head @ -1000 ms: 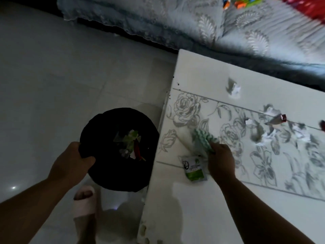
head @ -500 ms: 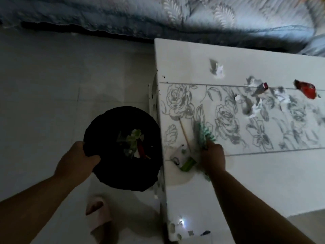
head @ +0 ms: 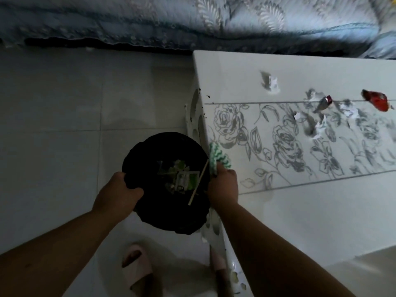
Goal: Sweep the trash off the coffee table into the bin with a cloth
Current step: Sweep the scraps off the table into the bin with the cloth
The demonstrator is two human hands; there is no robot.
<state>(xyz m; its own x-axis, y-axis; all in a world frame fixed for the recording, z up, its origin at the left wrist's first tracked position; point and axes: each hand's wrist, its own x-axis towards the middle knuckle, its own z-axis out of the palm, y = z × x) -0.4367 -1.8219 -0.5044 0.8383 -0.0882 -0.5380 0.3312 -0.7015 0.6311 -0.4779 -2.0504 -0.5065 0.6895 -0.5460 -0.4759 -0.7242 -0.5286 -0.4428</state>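
A black-lined bin [head: 150, 153] sits against the left edge of the white rose-patterned coffee table [head: 300, 221]. My left hand [head: 116, 192] grips the bin's near-left rim. At the table's left edge my right hand [head: 224, 185] is shut on a green-and-white cloth [head: 216, 155]. A green-and-white packet [head: 185, 181] and a thin wooden stick [head: 198, 182] lie inside the bin with other scraps. Crumpled white paper [head: 271, 82], more paper bits [head: 319, 127], a silver wrapper [head: 322, 102] and a red wrapper [head: 378, 100] lie on the far right of the table.
A blue patterned sofa cover [head: 192, 22] runs along the top, behind the table. Pale floor tiles [head: 64, 125] spread to the left. Pink slippers [head: 137, 266] are on my feet below the bin.
My right hand swept the cloth left to the table's edge; the packet and the stick went off the table into the bin. My left hand kept hold of the bin's rim.
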